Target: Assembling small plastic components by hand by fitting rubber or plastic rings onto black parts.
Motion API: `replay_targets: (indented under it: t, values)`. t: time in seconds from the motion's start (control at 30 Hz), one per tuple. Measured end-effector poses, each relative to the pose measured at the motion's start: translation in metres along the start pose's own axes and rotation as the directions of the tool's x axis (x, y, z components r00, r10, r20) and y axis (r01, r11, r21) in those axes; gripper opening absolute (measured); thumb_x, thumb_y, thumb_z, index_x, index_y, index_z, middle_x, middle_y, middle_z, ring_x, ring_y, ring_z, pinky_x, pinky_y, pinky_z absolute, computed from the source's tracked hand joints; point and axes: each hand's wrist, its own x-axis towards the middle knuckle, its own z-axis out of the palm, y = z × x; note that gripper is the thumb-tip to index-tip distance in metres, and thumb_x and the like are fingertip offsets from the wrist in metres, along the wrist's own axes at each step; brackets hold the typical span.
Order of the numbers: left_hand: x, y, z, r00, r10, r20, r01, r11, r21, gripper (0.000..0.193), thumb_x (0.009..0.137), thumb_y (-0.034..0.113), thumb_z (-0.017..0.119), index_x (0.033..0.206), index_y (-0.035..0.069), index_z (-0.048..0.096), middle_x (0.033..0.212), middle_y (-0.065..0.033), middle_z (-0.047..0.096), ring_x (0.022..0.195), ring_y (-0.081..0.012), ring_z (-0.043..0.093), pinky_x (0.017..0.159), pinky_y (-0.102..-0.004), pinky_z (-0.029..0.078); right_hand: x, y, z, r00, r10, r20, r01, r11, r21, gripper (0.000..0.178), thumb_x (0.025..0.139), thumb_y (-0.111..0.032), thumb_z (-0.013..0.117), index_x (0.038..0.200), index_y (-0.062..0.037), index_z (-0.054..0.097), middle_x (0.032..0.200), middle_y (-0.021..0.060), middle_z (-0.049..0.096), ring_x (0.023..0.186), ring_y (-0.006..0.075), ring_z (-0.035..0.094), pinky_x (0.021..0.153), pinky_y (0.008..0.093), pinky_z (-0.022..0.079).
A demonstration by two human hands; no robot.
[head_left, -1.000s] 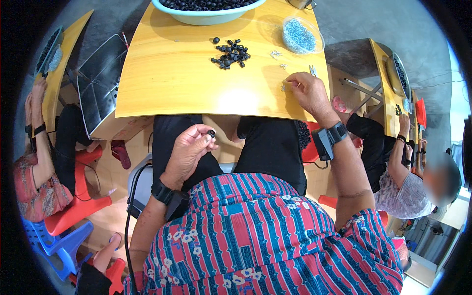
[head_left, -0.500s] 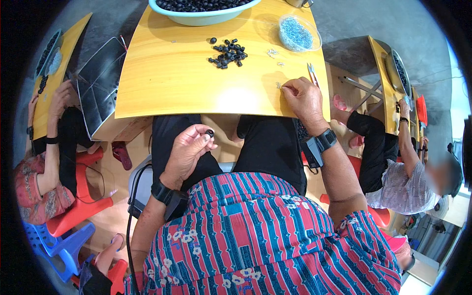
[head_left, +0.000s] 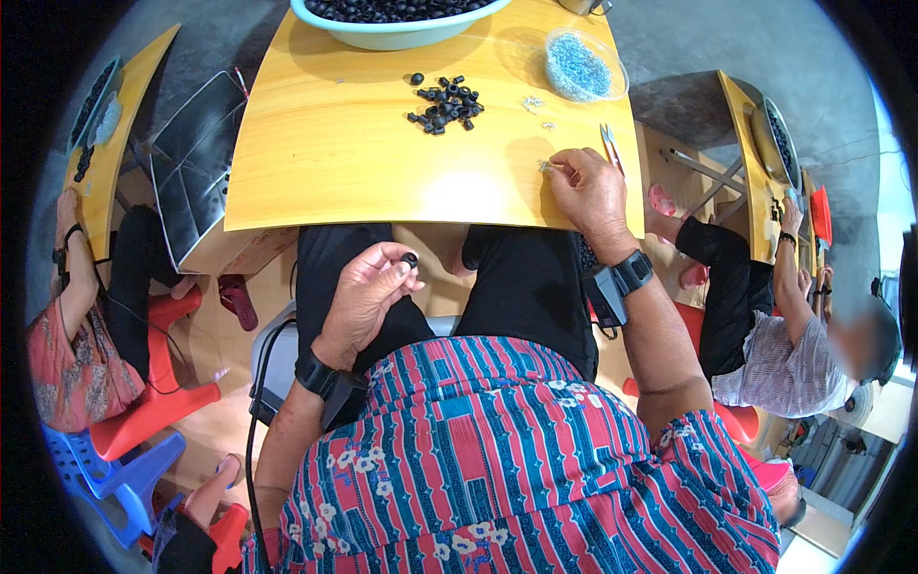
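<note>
Over my lap, in front of the table's near edge, my left hand (head_left: pixel 371 287) pinches a small black hollow cap (head_left: pixel 409 259) between thumb and fingertips. On the right side of the yellow table (head_left: pixel 325 172), my right hand (head_left: pixel 588 191) rests with its fingers pinched together at a few tiny clear pieces (head_left: pixel 545 165). Whether one of them is between those fingertips is too small to see. Just beyond that hand lies a pair of small thread snips (head_left: pixel 612 148). A loose pile of black caps (head_left: pixel 446 103) sits in the middle of the table.
At the far edge stands a light-blue basin (head_left: pixel 402 36) full of black caps. A clear round tub (head_left: pixel 579 67) of bluish tiny pieces is at the far right, with small clear pieces (head_left: pixel 533 103) near it. A black-lined box (head_left: pixel 196 158) stands left. Other people sit at tables on both sides.
My hands stay almost in place, the right fingertips still at the tiny clear pieces. The person at the left has drawn a raised hand back from their table.
</note>
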Motion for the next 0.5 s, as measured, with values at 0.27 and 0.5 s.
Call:
replay_targets:
  t: [0.27,0.5]
  values:
    - [0.001,-0.002,-0.002,1.0,0.002,0.006,-0.002,1.0,0.029,0.018,0.093,0.01,0.052,0.108,0.0,0.054,0.086,-0.0032,0.054,0.079,-0.0106,0.054,0.083,-0.0314,0.051,0.002,-0.003,0.0,1.0,0.01,0.018,-0.009,1.0,-0.029,0.013,0.073,-0.02,0.062,0.072,-0.007,0.063,0.074,0.0127,0.062,0.065,0.0312,0.061,0.061,0.0403,0.05]
    - [-0.001,-0.002,-0.002,1.0,-0.001,-0.002,0.001,0.999,0.039,0.018,0.093,0.01,0.052,0.108,0.0,0.054,0.085,-0.0033,0.054,0.079,-0.0104,0.054,0.084,-0.0305,0.05,0.019,-0.009,-0.016,0.957,-0.268,0.111,0.278,0.957,-0.084,0.01,0.079,-0.01,0.061,0.086,-0.0062,0.067,0.082,0.0108,0.063,0.073,0.0294,0.062,0.067,0.0361,0.05]
